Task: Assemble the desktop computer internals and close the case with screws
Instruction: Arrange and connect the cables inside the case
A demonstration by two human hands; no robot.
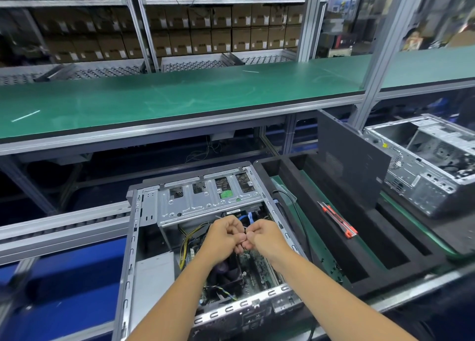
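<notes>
Fingers [241, 238] pinch thin tie [246, 229] over ribbed metal case [133, 240].

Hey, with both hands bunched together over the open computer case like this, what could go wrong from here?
1. The left hand and right hand pinch something thin and dark, possibly a cable tie; a slip might drop it onto the green motherboard.
2. The yellow wire bundle lies loose nearby and may snag a wrist.
3. The grey metal computer case has bare stamped edges close to both forearms.
</notes>
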